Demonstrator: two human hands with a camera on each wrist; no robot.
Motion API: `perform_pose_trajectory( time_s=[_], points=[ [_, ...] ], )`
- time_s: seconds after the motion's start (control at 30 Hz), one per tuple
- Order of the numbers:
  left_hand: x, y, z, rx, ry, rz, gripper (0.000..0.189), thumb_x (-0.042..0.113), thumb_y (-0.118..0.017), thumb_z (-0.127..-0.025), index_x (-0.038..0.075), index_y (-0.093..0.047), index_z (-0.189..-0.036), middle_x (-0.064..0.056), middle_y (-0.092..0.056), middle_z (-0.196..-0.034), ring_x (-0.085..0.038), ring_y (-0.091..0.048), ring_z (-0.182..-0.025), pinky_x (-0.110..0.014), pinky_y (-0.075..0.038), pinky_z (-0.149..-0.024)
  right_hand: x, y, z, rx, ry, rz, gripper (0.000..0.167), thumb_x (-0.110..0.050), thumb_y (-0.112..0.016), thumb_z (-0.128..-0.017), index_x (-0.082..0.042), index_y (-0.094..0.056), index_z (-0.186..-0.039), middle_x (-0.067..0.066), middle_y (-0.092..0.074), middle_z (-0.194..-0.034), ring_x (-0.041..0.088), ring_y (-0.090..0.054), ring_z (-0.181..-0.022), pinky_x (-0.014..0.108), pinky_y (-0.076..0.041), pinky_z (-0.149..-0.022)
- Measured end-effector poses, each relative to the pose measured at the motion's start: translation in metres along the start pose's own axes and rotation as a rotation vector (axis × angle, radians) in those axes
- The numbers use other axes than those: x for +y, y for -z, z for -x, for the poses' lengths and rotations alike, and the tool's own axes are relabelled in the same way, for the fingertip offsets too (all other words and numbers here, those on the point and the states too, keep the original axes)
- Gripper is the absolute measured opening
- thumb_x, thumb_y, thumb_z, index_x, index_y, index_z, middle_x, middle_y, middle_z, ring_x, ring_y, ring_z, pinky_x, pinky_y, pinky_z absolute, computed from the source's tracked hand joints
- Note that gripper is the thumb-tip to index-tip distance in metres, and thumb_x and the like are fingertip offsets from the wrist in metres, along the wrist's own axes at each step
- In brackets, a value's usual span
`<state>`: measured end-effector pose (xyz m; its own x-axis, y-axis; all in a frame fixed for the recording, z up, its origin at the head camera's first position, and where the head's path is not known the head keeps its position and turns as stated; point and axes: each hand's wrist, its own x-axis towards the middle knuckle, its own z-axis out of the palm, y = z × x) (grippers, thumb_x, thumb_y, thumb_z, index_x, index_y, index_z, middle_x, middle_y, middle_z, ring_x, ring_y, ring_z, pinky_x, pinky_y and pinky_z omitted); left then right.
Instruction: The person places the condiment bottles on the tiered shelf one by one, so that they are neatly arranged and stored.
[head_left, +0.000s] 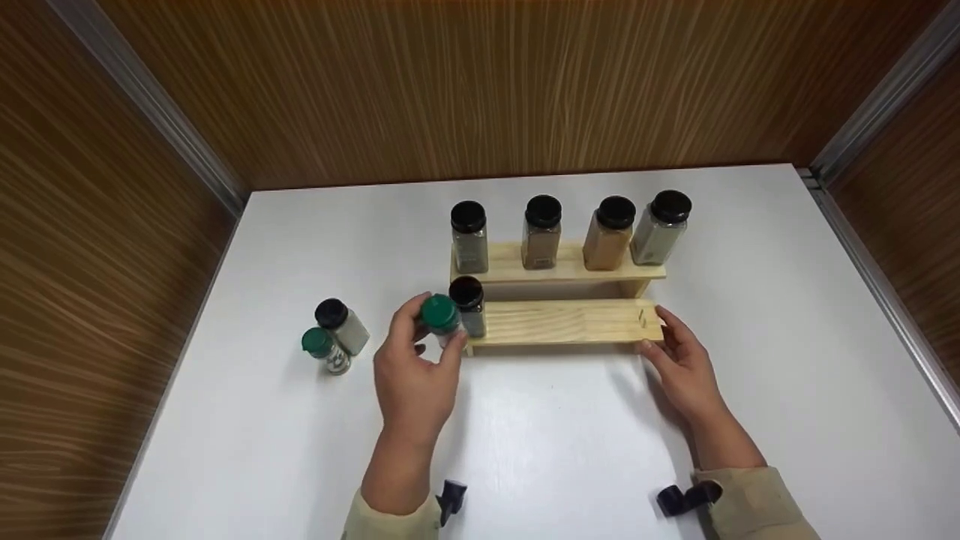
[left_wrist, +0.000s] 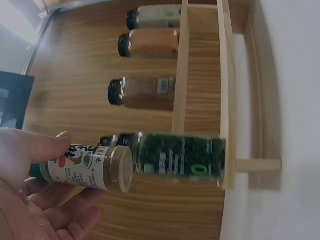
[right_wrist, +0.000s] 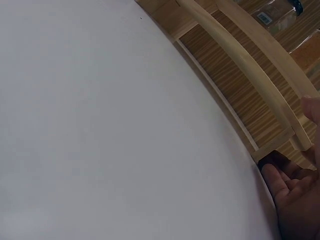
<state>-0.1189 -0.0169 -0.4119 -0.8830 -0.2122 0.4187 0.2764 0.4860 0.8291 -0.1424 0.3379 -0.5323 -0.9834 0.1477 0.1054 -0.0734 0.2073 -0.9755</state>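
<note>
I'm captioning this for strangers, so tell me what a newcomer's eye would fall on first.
Probably the green-capped jar in the grip of the left hand, at the left end of the wooden rack. Next, the four black-capped jars lined along the rack's upper shelf. Then the right hand, holding the rack's right end.

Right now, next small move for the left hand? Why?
Probably carry the held green-capped bottle rightward over the lower shelf: its lone black-capped jar takes the left end, the middle is bare, the left hand holds the bottle clear, and the right hand grips the right end.
</note>
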Motion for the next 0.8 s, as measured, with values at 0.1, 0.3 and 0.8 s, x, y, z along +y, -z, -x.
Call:
perform_pose_trajectory(
  time_s=[0.1, 0.3, 0.8],
  points=[
    [0.008, -0.01, -0.005, -0.02, -0.046, 0.0, 0.057, 0.007, -0.088, -0.087, 0.004, -0.062, -0.137, -0.01, -0.073, -0.128, -0.026, -0.074, -0.11, -0.049, -0.057, -0.083, 0.0, 0.0, 0.0, 0.003, 0.004, -0.007, 0.063, 0.005, -0.062, -0.104, 0.007, -0.035, -0.161, 0.03, -0.057, -0.134, 0.003, -0.063, -0.108, 0.015, -0.051, -0.09],
    [0.02, -0.029, -0.01, -0.058, -0.119, 0.024, 0.057, 0.005, -0.088, -0.086, 0.001, -0.062, -0.136, -0.015, -0.071, -0.125, -0.029, -0.073, -0.111, -0.046, -0.06, -0.091, -0.001, -0.001, 0.001, -0.005, 0.002, -0.015, 0.063, 0.004, -0.062, -0.104, 0.007, -0.034, -0.161, 0.032, -0.056, -0.136, 0.003, -0.063, -0.109, 0.015, -0.05, -0.091],
    [0.015, -0.083, -0.016, -0.14, -0.155, -0.004, 0.058, 0.002, -0.086, -0.088, 0.001, -0.059, -0.139, -0.018, -0.07, -0.129, -0.032, -0.071, -0.116, -0.044, -0.06, -0.088, 0.0, 0.001, 0.001, -0.008, -0.009, 0.002, 0.063, 0.004, -0.061, -0.104, 0.006, -0.034, -0.161, 0.032, -0.055, -0.138, 0.003, -0.062, -0.11, 0.014, -0.05, -0.093]
  ],
)
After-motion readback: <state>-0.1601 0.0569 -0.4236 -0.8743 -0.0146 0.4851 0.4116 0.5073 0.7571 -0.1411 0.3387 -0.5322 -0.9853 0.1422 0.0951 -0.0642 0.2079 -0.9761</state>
